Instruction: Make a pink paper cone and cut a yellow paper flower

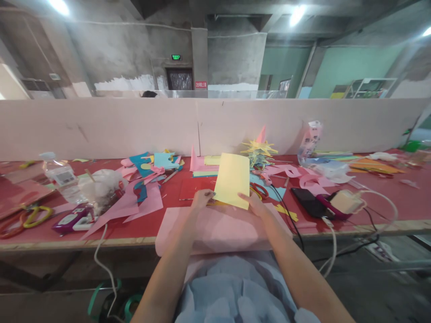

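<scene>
Head view — I see the left hand [202, 198] and right hand [253, 201] pinch yellow paper [233, 178], a holding step, I think — moving it needs gentle fingers.

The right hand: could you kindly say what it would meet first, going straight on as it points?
The right hand would first meet the yellow sheet it holds; depth beyond that is unclear.

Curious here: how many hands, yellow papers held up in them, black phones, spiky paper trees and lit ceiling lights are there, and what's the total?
Hands: 2 (left hand, right hand)
Held yellow paper: 1
Black phone: 1
Spiky paper tree: 1
Lit ceiling lights: 3
Total: 8
</scene>
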{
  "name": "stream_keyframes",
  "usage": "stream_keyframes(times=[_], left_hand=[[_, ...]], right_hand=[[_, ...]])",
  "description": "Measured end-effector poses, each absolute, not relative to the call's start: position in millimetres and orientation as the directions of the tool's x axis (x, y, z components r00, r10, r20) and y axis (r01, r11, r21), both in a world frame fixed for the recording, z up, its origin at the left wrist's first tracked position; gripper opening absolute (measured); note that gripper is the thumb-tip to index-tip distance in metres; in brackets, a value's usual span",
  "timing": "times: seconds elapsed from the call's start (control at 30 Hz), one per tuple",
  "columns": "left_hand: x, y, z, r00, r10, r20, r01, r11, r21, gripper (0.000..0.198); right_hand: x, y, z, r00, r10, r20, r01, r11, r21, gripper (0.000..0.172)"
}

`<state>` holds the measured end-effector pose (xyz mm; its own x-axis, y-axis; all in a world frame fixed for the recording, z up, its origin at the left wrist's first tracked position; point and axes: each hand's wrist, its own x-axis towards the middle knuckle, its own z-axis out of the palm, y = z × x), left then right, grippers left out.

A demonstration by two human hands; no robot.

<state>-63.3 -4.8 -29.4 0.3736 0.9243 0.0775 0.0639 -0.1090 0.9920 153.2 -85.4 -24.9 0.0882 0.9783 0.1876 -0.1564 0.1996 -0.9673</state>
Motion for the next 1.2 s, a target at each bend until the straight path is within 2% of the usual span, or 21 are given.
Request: stream_keyframes(times=[0.43,0.7,1.2], left_hand=[[-62.5,-9.4,-24.6,0.373,0.924,0.086,0.080,-0.124,0.989,0.012],[-64.4,-10.4,-22.6,0.373,0.923,0.093,0.079,-0.131,0.988,0.012],[-59.9,-4.6,-29.8,0.347,0.937,0.041,0.046,-0.061,0.997,0.015]], right_hand=[[157.5,-80.5,-29.2,0.121,0.980,0.158,-0.191,0.179,-0.965,0.059],[163.3,-76.9,-32.7,0.170,0.967,0.191,-0.118,0.212,-0.970,0.048],[168.4,-68.0,-38.0,0.284,0.921,0.266,-0.011,0.280,-0.960,0.049]])
